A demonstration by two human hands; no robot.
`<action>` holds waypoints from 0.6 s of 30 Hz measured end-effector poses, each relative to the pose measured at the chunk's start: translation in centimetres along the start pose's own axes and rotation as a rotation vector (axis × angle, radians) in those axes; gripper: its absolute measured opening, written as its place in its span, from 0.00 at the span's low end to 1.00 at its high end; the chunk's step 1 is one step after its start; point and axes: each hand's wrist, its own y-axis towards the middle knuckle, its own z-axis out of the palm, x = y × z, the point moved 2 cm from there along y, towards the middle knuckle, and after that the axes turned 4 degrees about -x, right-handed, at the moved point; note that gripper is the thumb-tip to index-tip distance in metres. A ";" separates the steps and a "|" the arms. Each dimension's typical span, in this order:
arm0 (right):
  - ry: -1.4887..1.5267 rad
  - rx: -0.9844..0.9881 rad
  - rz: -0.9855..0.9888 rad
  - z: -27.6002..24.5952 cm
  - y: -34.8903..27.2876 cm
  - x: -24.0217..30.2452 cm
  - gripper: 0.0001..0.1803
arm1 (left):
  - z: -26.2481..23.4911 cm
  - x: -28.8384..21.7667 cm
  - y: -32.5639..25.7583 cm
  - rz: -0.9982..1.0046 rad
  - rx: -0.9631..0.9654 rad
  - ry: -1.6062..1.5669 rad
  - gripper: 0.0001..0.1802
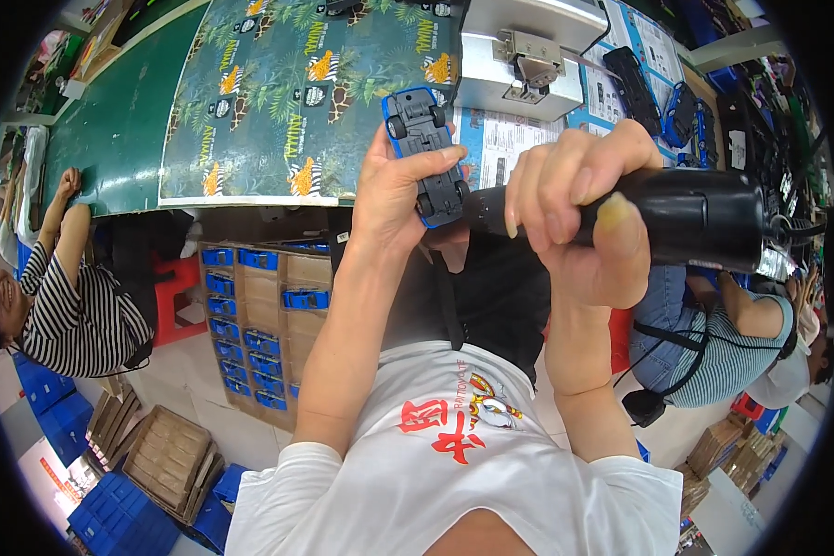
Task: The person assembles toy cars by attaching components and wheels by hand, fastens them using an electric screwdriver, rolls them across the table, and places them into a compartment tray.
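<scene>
My left hand [388, 199] is wrapped round a blue toy car [423, 139], its black underside and wheels facing up and the thumb lying across it. In my right hand [584, 199] is a thick black electric screwdriver [700, 211], held nearly level with its narrower end pointing left. That end comes close to the car's lower end; whether the tip touches it I cannot tell. The car is held at the table's near edge, partly over a printed sheet [278, 120] with a jungle animal pattern.
A silver metal machine [519, 65] stands at the back of the green table [102, 139]. Dark and blue car parts [681, 116] lie to its right. Below left, a cardboard tray [261, 315] holds several blue cars. People sit at both sides; blue crates [125, 514] stand on the floor.
</scene>
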 end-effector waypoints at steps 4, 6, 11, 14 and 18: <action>0.023 0.091 0.020 0.5 -0.4 -1.2 0.14 | 0.3 -0.1 -0.1 -0.046 -0.036 -0.059 0.25; 0.037 0.024 0.093 0.9 -0.8 -0.7 0.19 | 0.2 -0.2 0.2 -0.079 -0.010 -0.052 0.23; 0.077 0.000 0.102 1.1 -0.8 -0.7 0.20 | -0.3 0.1 0.4 -0.086 0.009 -0.078 0.17; 0.077 -0.007 0.100 1.2 -0.9 -0.8 0.20 | -0.5 0.0 0.3 -0.093 0.006 -0.096 0.16; 0.144 -0.031 0.102 1.3 -1.0 -0.7 0.20 | -0.6 -0.2 0.1 -0.107 0.010 -0.104 0.16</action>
